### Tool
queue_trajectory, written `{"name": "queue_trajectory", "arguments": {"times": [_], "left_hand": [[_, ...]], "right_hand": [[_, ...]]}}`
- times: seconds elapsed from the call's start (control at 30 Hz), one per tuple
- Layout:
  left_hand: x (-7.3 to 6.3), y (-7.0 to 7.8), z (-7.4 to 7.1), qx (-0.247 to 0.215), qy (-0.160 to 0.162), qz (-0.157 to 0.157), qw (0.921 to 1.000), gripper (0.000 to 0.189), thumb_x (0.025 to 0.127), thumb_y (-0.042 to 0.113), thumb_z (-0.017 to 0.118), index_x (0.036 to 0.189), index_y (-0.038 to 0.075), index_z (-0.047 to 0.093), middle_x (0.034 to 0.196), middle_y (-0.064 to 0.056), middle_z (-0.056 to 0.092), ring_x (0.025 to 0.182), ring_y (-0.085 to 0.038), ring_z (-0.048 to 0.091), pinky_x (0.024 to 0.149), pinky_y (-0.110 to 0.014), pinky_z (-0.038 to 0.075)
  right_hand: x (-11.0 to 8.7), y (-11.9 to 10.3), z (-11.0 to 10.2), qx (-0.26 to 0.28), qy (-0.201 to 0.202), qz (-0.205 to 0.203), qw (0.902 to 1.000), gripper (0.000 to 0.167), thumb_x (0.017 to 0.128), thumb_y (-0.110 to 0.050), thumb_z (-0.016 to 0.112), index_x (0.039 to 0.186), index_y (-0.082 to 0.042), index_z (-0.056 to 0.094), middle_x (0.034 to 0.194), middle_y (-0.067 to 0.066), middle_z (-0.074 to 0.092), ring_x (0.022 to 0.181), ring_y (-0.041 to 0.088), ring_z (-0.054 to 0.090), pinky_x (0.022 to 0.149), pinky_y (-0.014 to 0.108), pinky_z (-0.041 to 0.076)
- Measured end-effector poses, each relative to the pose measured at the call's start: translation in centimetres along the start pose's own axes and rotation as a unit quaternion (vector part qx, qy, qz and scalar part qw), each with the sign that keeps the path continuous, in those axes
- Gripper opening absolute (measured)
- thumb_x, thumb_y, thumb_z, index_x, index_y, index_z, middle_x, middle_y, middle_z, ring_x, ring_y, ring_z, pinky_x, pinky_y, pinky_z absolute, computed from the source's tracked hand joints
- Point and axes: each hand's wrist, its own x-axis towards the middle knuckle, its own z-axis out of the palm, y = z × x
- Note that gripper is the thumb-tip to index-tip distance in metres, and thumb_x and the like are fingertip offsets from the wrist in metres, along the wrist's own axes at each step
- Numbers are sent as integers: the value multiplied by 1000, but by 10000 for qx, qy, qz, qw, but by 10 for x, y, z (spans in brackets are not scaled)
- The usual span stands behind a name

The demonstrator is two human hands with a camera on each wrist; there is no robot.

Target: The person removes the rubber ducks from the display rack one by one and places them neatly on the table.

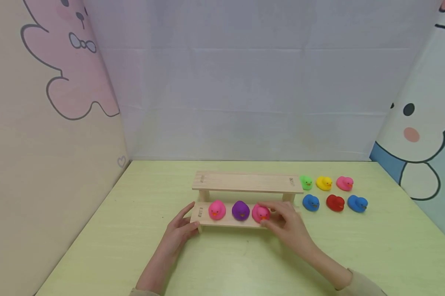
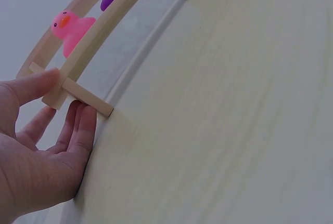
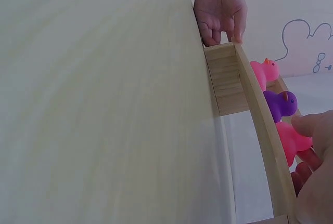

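Observation:
A two-step wooden shelf (image 1: 244,182) stands on the table. On its lower step sit a pink rubber duck (image 1: 217,210) at the left, a purple rubber duck (image 1: 240,211) in the middle, and a second pink rubber duck (image 1: 260,213) to the right. My right hand (image 1: 290,226) pinches that second pink duck between thumb and fingers; its palm hides the step's right end. At the left end of the lower step, my left hand (image 2: 47,151) grips the board, thumb at the front edge and fingers below or behind it. The upper step holds nothing.
To the right of the shelf, several rubber ducks stand in two rows on the table (image 1: 392,246): green (image 1: 306,182), yellow (image 1: 323,183) and pink (image 1: 344,183) behind, blue (image 1: 311,203), red (image 1: 335,203) and another blue (image 1: 357,204) in front. A pale curtain (image 1: 244,102) hangs behind.

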Motion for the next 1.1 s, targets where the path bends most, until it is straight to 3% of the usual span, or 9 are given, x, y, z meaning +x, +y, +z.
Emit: {"name": "queue_trajectory", "arguments": {"times": [1.1], "left_hand": [[0, 1, 0, 91, -63, -28, 9999, 62, 93, 9, 63, 149, 24, 43, 128, -18, 57, 101, -16, 64, 91, -30, 53]], "right_hand": [[1, -2, -2, 231, -80, 554, 9982, 44, 79, -14, 81, 120, -26, 70, 113, -6, 72, 92, 14, 53, 76, 18, 50]]}}
